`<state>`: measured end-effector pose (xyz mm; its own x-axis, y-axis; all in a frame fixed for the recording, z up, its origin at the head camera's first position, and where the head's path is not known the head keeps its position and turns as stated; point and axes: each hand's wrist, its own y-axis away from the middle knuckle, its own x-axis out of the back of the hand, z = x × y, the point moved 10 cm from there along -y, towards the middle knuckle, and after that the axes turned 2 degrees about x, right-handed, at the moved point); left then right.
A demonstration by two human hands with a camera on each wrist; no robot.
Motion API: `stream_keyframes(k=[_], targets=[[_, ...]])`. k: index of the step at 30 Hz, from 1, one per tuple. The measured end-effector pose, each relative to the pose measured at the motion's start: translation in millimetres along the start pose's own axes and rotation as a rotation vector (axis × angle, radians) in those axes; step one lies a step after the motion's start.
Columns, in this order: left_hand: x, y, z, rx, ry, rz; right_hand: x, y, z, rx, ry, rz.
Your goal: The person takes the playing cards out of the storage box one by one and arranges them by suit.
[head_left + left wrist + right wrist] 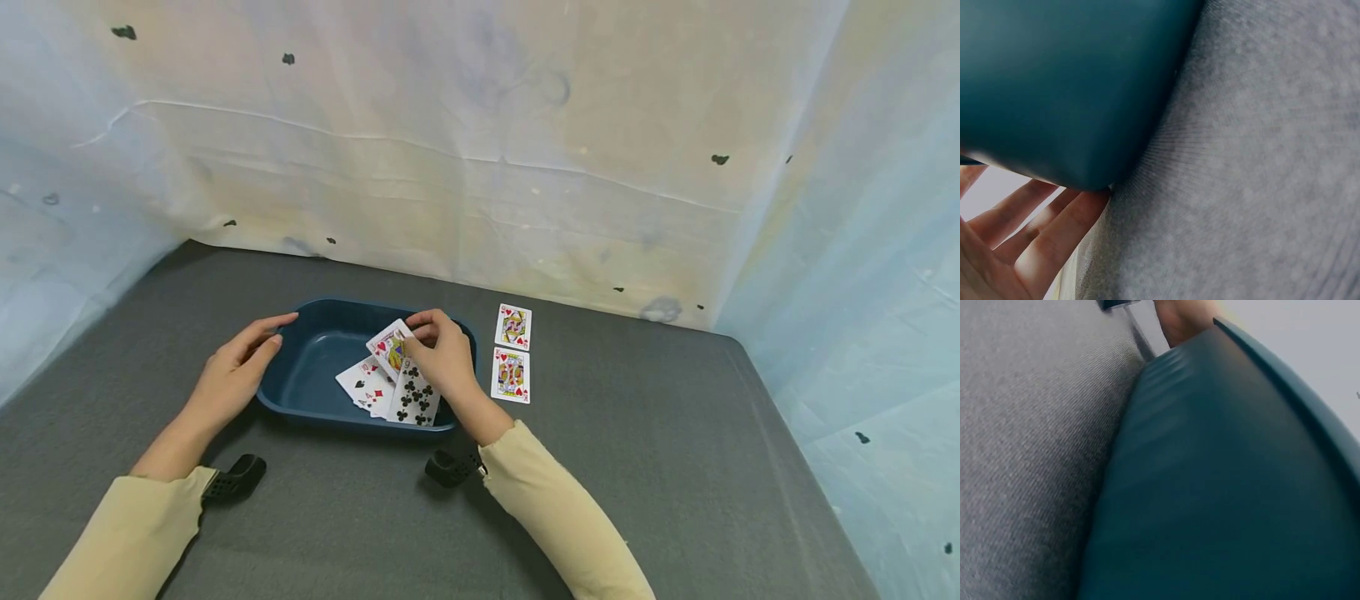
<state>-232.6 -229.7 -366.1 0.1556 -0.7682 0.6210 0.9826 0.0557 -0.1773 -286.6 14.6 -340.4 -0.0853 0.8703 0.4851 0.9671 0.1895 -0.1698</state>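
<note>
A heart face card (390, 346) is tilting above the loose cards (363, 387) inside the blue tray (311, 367), and the right hand (444, 358) is pinching it between thumb and fingers. Beneath it, a club card (415, 400) and the others are lying overlapped toward the tray's near right corner. The left hand (231, 375) is resting loosely, uncurled fingers touching the tray's left edge. Beyond the tray's right edge, two heart face cards (512, 375) are lying face up on the grey table (675, 450), one nearer its back edge.
</note>
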Motion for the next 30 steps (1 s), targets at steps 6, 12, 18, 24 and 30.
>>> stream_keyframes(k=[6, 12, 18, 24, 30], targets=[[-0.6, -0.6, -1.0, -0.001, 0.001, 0.001, 19, 0.3, -3, 0.054, -0.117, 0.186], [-1.0, -2.2, -3.5, 0.001, -0.001, -0.002, 32, 1.8, 1, 0.042, -0.317, 0.258], [-1.2, -2.5, -3.9, 0.003, -0.007, -0.003, 48, 7.7, 4, 0.042, -0.436, 0.260], [-0.4, -1.4, -2.5, -0.002, 0.001, -0.002, 71, 18.4, 8, 0.052, -0.437, 0.262], [-1.2, -1.5, -3.1, 0.003, 0.005, -0.007, 93, 32.9, 19, 0.049, -0.371, 0.255]])
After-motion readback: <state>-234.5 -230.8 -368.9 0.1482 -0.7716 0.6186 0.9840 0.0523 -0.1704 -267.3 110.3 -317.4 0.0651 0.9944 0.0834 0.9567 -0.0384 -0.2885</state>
